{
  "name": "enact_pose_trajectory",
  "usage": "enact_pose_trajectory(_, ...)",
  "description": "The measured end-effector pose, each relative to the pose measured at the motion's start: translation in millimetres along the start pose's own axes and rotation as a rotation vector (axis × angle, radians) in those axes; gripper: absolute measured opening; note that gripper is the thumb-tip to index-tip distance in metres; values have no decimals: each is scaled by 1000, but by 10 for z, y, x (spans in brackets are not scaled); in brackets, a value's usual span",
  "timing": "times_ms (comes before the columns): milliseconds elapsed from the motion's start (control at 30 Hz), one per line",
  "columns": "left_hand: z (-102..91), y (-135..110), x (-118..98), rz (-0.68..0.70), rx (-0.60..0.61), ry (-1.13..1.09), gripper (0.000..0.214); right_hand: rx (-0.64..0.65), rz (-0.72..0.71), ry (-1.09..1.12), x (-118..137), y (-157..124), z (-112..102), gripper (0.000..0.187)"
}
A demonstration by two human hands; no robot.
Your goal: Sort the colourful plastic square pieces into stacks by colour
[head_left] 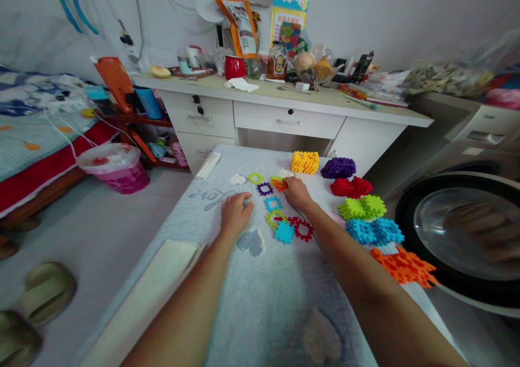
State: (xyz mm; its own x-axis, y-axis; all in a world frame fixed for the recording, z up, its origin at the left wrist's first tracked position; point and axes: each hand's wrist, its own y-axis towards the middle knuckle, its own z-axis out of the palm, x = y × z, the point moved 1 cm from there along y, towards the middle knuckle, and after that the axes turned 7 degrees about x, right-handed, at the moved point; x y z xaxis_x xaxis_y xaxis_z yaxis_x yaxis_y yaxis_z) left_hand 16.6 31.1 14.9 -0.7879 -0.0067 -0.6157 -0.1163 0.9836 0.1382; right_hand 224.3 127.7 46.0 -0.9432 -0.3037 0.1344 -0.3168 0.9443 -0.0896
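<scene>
Toothed plastic building pieces lie in a loose cluster on the cloth-covered table between my hands. Fingers of my right hand (297,193) are closed at the edge of an orange square piece (279,185), with yellow-green showing behind it. To the left, my left hand (236,213) rests on the cloth, empty, thumb and forefinger apart. Near it are a lime square frame (255,178), a purple frame (265,188) and a light-blue frame (272,204). Closer to me lie another lime frame (275,218), a solid blue piece (284,232) and a dark red frame (303,230).
Along the table's right side stand sorted stacks: yellow (304,162), purple (338,167), red (351,186), lime (362,207), blue (374,231) and orange (404,265). A white desk (290,118) stands behind, a washing machine (467,237) at right, a pink bin (117,169) at left.
</scene>
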Motion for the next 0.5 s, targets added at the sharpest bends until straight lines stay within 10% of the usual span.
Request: enact_pose_trajectory(500,9,-2,11,9,-5,49,31,-98,68,329,-9,-779,-295,26)
